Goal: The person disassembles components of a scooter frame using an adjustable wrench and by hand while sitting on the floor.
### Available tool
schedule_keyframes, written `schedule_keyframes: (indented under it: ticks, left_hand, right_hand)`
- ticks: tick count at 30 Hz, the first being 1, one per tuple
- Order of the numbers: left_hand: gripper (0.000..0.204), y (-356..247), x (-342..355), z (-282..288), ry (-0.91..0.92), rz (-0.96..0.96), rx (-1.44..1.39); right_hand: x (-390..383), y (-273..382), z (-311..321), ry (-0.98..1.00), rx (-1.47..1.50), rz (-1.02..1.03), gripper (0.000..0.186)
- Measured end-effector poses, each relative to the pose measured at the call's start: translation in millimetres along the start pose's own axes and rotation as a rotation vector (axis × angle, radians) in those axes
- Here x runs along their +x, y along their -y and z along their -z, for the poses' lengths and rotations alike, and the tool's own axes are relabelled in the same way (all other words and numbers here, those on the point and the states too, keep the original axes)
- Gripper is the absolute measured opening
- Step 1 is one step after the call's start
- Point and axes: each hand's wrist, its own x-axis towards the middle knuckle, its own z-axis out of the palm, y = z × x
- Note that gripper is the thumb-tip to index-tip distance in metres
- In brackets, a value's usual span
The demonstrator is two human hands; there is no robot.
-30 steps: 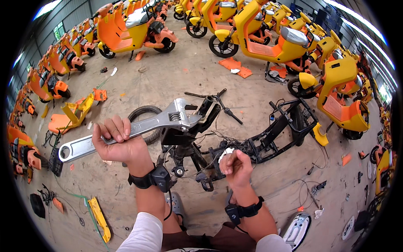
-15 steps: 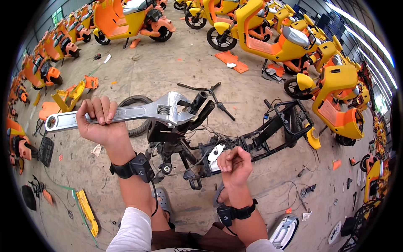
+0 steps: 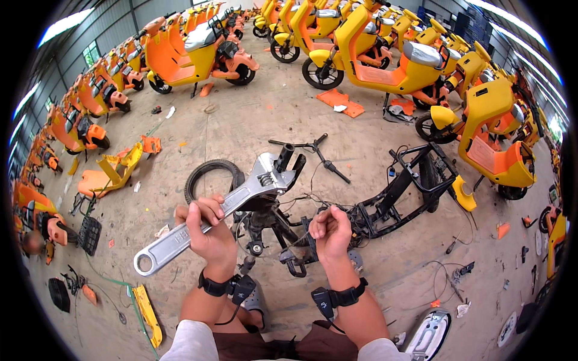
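A large silver adjustable wrench (image 3: 235,201) is in my left hand (image 3: 212,237), its fingers wrapped round the handle. The handle's ring end points to the lower left. Its jaws meet the upper part of a black upright tube (image 3: 284,157) at the front of a stripped scooter frame (image 3: 385,210); I cannot tell whether they grip it. My right hand (image 3: 332,237) hovers over the middle of that frame, fingers curled in toward the thumb, with nothing visible in them. It hides part of the frame and wiring behind it.
A loose wheel (image 3: 211,180) lies left of the frame, and a black handlebar (image 3: 319,153) lies beyond it. Yellow and orange scooters (image 3: 379,66) stand in rows around. Body panels, a yellow strip (image 3: 147,316), cables and a silver-and-black seat-shaped part (image 3: 428,334) lie on the floor.
My left hand has come down and to the right, swinging the wrench from nearly level to slanting, its jaws now at the tube. My right hand stays curled. The view has tilted up slightly.
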Motion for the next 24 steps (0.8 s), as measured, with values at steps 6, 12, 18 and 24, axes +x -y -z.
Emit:
schedule_keyframes:
  ticks: [6, 12, 18, 24]
  left_hand:
    - [0.018, -4.6, -60.2, -0.1, 0.109, -0.134, 0.308]
    - [0.023, -3.0, -98.4, -12.8, 0.398, -0.291, 0.574]
    - [0.023, 1.8, -73.3, -30.2, 0.615, -0.45, 0.525]
    - [0.023, 2.2, -59.6, -35.2, 0.766, -0.533, 0.475]
  right_hand:
    - [-3.7, -1.8, -4.5, -0.015, 0.076, 0.011, 0.038]
    - [-3.0, 0.0, -3.5, -0.078, 0.092, 0.017, 0.038]
    - [-1.9, 2.7, -3.2, -0.138, 0.034, 0.038, 0.04]
    - [2.4, -10.4, -9.5, -0.129, -0.058, 0.031, 0.041]
